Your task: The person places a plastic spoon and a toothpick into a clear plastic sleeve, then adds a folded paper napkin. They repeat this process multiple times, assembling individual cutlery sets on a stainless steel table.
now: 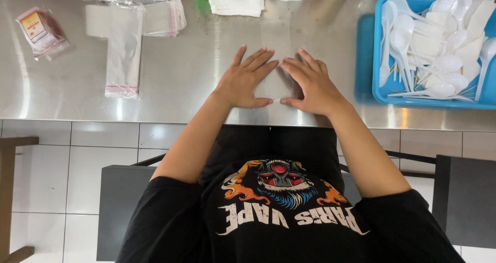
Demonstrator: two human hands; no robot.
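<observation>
Both hands lie flat, fingers spread and gripping nothing, the left hand (244, 80) and right hand (312, 83) pressing a thin clear plastic sleeve (277, 61) against the brushed stainless-steel counter (206, 77) near its front edge. Bare metal lies open on either side of them. At right, a blue rectangular plastic tray (380, 61) holds white plastic spoons (439, 61); at left lie stacked clear bags (124, 46).
</observation>
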